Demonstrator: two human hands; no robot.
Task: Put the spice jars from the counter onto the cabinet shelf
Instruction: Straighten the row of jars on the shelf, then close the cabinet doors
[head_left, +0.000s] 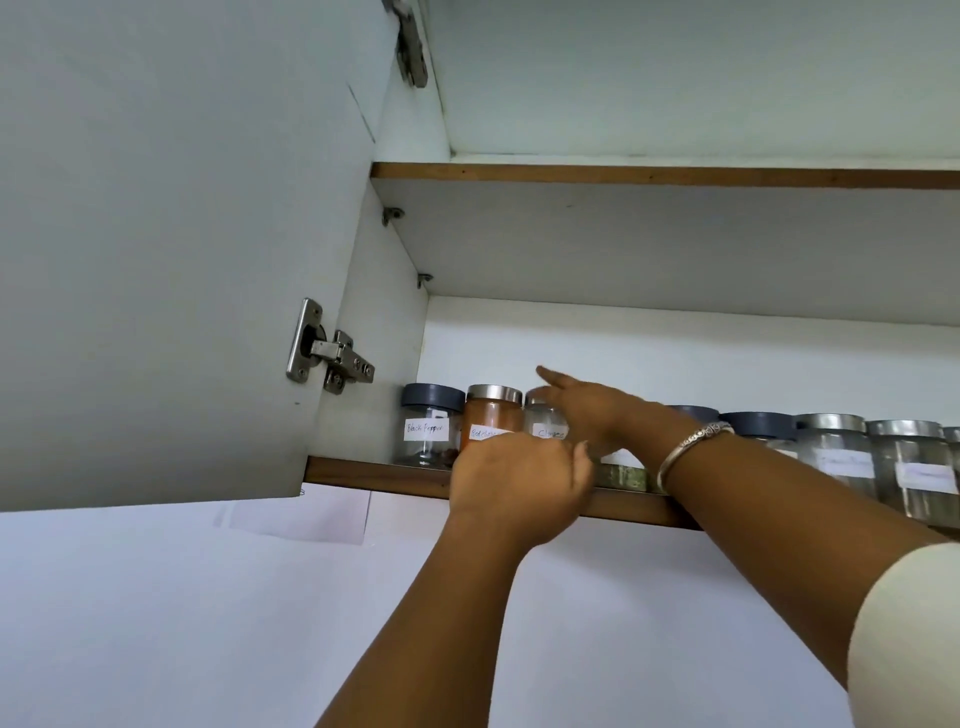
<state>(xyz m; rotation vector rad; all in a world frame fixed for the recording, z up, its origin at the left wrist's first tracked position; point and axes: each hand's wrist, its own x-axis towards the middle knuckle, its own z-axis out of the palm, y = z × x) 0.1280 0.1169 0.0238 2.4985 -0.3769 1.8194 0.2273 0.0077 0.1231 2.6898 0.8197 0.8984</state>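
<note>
Looking up from below, we see a person's two hands at the lower cabinet shelf (374, 474), whose brown front edge runs from left of centre to the right side of the frame. Spice jars stand in a row along it. At the left end is the Black Pepper jar (428, 426) with a dark lid, and just beside it the red chilli jar (493, 413), orange powder under a steel lid, then the Cloves jar (546, 425).

The left hand (519, 483), back toward us, covers the lower half of the red chilli jar. Its fingers curl out of sight, and we cannot tell whether they hold the jar. The right hand (584, 413), a silver bangle (693, 441) on its wrist, crosses in front of the Cloves jar with fingers straight, forefinger pointing to the upper left.

That hand and forearm block the middle of the row, where only a jar of greenish contents (623, 477) shows beneath the wrist. Right of the arm stand a dark-lidded jar (759, 423) and a steel-lidded jar (831, 452), labels blurred.

The open cabinet door (156, 234) fills the upper left, its hinge (327, 348) near the shelf's end. An upper shelf (623, 175) crosses above, and a sheet of paper (306, 514) is on the wall below the door.
</note>
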